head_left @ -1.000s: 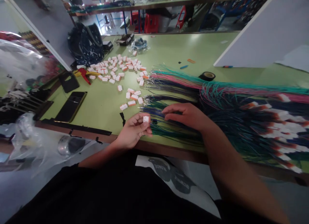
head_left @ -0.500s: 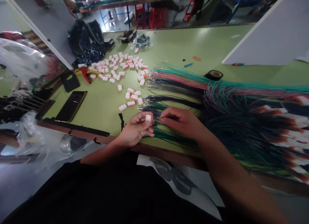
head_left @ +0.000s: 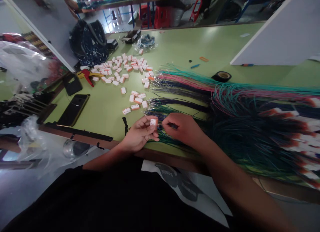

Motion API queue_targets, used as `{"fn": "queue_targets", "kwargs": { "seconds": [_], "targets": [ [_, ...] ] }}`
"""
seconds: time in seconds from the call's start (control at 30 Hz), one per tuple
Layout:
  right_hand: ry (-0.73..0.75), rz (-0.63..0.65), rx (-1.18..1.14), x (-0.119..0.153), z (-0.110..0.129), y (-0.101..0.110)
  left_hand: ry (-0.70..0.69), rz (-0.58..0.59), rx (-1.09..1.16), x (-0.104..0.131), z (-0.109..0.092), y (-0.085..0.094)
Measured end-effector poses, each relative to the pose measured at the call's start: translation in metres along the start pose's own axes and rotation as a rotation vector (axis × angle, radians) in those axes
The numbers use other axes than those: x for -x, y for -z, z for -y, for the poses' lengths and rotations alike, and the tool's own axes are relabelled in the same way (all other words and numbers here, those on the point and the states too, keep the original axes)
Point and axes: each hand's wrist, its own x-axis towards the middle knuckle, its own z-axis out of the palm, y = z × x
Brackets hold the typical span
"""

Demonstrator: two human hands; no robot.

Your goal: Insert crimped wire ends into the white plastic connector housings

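Between the thumb and fingers of my left hand (head_left: pixel 141 133) is a small white and orange connector (head_left: pixel 153 122), its orange side facing right. My right hand (head_left: pixel 181 127) is closed in a pinch just right of it, with a thin wire (head_left: pixel 160 125) at the fingertips, close to the orange side. Whether the wire tip enters the connector is too small to tell. Bundles of dark and green wires (head_left: pixel 172 110) lie under and behind both hands. Several loose connectors (head_left: pixel 135 107) rest on the table just beyond my left hand.
A large pile of connectors (head_left: pixel 120 67) covers the left middle of the green table (head_left: pixel 105 105). Near it are red and yellow pliers (head_left: pixel 88 77) and a phone (head_left: pixel 73 110). Black tape (head_left: pixel 222 76) sits behind the long wires. Wired connectors (head_left: pixel 303 142) are heaped at right.
My right hand has moved left, towards the connector, and its fingers have curled more. My left hand stays nearly in place with the connector.
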Motion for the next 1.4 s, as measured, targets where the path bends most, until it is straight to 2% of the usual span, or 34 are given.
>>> {"fn": "queue_targets", "kwargs": {
  "seconds": [0.3,0.57,0.8,1.0,1.4],
  "targets": [
    [0.059,-0.047,0.122,0.001,-0.001,-0.005,0.028,-0.037,-0.016,0.000,0.000,-0.001],
    [0.093,0.010,0.246,0.002,0.001,-0.016,0.028,-0.025,-0.042,-0.001,0.002,-0.001],
    [0.009,-0.019,0.007,0.001,0.000,-0.011,0.068,-0.068,-0.004,-0.003,0.002,0.000],
    [-0.037,-0.029,-0.009,0.002,0.002,-0.011,0.051,-0.072,-0.008,-0.002,0.003,-0.001],
    [0.007,0.095,0.181,0.004,0.004,-0.016,0.042,-0.058,-0.054,0.000,0.006,-0.001]
  ]
}}
